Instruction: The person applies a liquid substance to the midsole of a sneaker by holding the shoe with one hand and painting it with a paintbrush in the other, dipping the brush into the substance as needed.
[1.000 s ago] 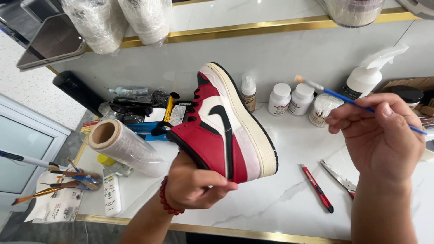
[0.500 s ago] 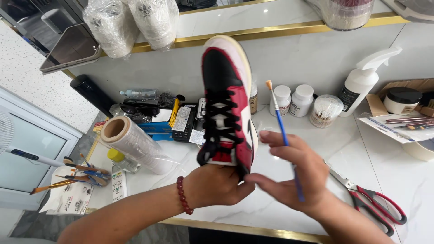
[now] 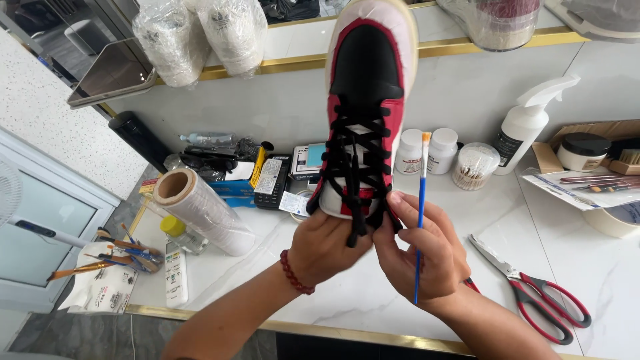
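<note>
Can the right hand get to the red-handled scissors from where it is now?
Probably yes, but not freely. The scissors lie on the counter just beside the right hand with nothing between them. That hand, though, is holding the blue paintbrush and touching the sneaker, so its fingers are occupied.

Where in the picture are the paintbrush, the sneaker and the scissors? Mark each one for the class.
paintbrush [image 3: 421, 200], head view, on the blue handle above the right hand.
sneaker [image 3: 365, 63], head view, on the black toe panel.
scissors [image 3: 559, 311], head view, on a red handle loop.
</note>
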